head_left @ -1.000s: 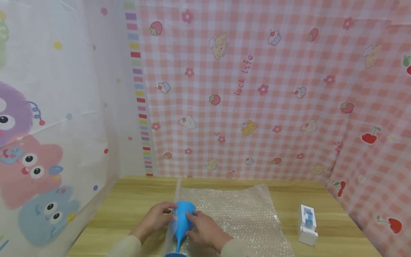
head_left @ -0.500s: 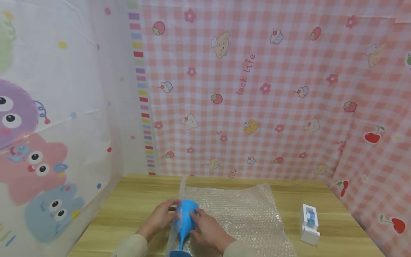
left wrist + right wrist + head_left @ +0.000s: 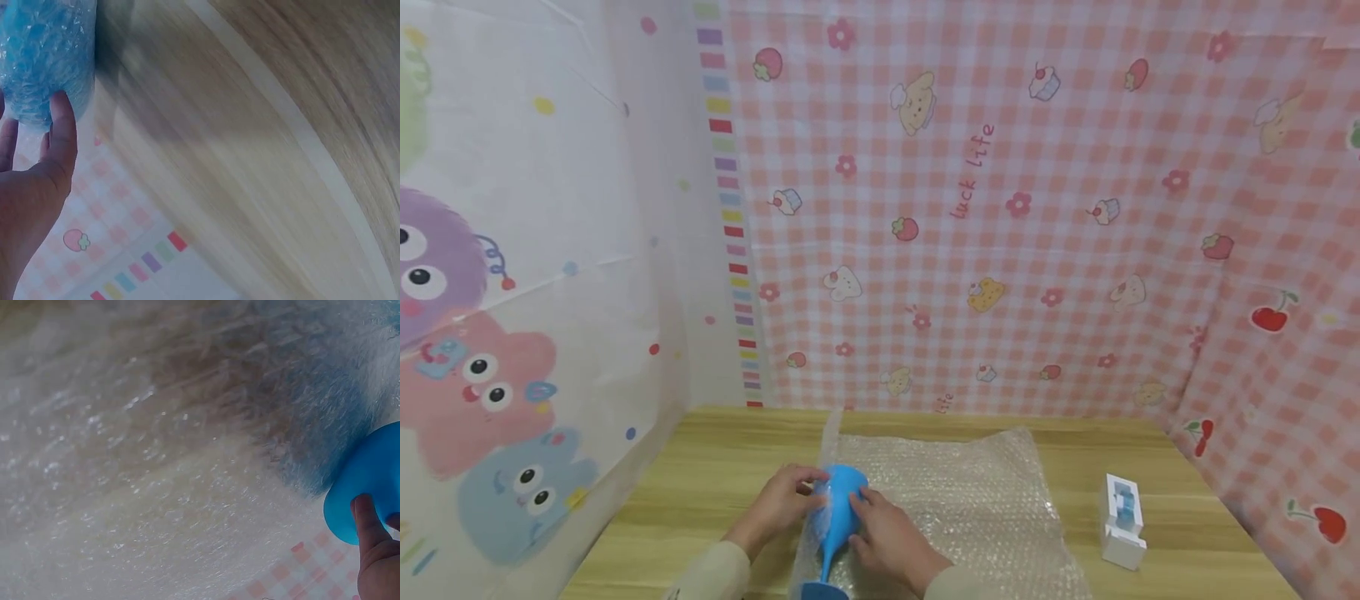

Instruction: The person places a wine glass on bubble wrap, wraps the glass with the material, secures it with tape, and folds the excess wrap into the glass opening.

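Note:
A blue goblet point(image 3: 844, 500) lies on its side on a sheet of bubble wrap point(image 3: 955, 500), its bowl toward the back and its round foot toward the front edge of the view. From the left, my left hand point(image 3: 781, 502) grips the wrap's raised left edge against the bowl. In the left wrist view, the thumb and fingers stand around the blue bowl, seen through bubble wrap point(image 3: 47, 69). My right hand point(image 3: 887, 532) holds the goblet's bare right side. The right wrist view shows fingertips point(image 3: 364, 509) on the smooth blue bowl.
On the wooden table point(image 3: 700, 467), a small white tape dispenser point(image 3: 1122, 533) with a bluish roll stands at the right. A pink checked cloth point(image 3: 1037, 250) hangs behind the table, and a white printed cloth point(image 3: 602, 333) hangs on the left.
The goblet has shifted slightly right on the sheet, both hands moving with it. The wrap's left edge has come along, folded up over the bowl's left side.

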Demonstrator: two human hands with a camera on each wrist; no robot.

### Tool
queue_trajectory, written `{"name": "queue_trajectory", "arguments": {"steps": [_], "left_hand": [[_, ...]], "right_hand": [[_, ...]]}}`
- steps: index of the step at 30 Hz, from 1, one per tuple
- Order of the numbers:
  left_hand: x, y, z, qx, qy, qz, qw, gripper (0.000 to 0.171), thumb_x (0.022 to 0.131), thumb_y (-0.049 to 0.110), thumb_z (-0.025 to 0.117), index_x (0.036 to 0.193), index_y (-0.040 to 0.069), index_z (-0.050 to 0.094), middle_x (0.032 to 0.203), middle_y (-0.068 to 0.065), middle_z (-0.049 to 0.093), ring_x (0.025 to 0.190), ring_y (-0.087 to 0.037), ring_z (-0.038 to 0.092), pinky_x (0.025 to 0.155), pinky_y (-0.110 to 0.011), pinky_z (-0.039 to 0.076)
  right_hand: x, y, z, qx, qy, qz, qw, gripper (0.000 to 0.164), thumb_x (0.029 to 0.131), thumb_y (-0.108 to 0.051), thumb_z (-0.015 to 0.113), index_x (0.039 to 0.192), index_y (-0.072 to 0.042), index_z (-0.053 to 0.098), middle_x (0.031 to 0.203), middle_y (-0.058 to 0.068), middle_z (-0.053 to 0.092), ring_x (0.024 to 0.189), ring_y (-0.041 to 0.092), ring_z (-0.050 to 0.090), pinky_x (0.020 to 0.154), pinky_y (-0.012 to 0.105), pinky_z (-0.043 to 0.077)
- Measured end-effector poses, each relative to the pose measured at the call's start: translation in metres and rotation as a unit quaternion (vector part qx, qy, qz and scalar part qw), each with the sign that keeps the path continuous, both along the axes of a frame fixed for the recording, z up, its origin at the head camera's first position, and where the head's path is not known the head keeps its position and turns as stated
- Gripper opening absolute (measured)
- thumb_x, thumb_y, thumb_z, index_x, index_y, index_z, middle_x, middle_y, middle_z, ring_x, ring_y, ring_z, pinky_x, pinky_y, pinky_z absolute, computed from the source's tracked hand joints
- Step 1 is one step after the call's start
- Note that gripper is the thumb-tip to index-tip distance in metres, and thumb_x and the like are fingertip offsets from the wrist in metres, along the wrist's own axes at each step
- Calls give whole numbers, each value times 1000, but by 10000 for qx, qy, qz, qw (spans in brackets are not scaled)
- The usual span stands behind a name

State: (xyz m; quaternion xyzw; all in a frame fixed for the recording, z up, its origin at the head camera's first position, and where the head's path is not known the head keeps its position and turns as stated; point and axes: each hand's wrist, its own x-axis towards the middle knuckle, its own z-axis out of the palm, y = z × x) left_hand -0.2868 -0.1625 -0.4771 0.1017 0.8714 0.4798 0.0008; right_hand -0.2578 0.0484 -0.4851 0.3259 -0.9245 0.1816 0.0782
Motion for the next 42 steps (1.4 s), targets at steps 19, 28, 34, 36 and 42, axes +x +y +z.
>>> {"name": "queue_trajectory", "arguments": {"steps": [19, 28, 34, 36, 42], "left_hand": [[4, 2, -4, 110, -41, -426, 9990, 31, 89, 12, 74, 118, 2, 69, 120, -17, 59, 106, -38, 58, 77, -42, 56], [5, 8, -7, -325, 403, -461, 9976, 28, 90, 10, 71, 117, 4, 70, 120, -16, 56, 106, -38, 56, 83, -51, 52], [6, 12, -4, -481, 328, -534, 9969, 33, 89, 3, 65, 121, 2, 69, 120, -16, 55, 108, -36, 54, 85, -52, 50], [5, 12, -2, -463, 349, -671, 9961, 34, 89, 1, 64, 123, 2, 68, 120, -15, 54, 110, -36, 53, 87, -54, 49], [1, 16, 3, -413, 290, -979, 9939, 34, 92, 2, 66, 126, 3, 66, 121, -14, 51, 114, -37, 50, 91, -58, 46]], "right_hand": [[-9, 7, -12, -689, -447, -213, 9964, 37, 91, -12, 68, 126, -1, 66, 122, 17, 64, 110, 30, 63, 94, 39, 52], [-8, 8, -11, -655, -456, -210, 9966, 34, 92, -14, 69, 122, 1, 68, 118, 16, 66, 106, 28, 65, 93, 39, 53], [-12, 11, -9, -818, -543, -109, 9951, 29, 92, -14, 68, 117, 1, 71, 112, 14, 70, 104, 26, 66, 91, 37, 53], [-13, 14, -7, -1018, -493, -77, 9935, 26, 91, -11, 68, 113, 1, 72, 108, 13, 71, 102, 26, 67, 90, 36, 54], [-14, 18, -3, -1776, -888, -268, 9797, 18, 90, -8, 69, 103, 1, 76, 98, 11, 74, 95, 23, 69, 84, 36, 56]]}}
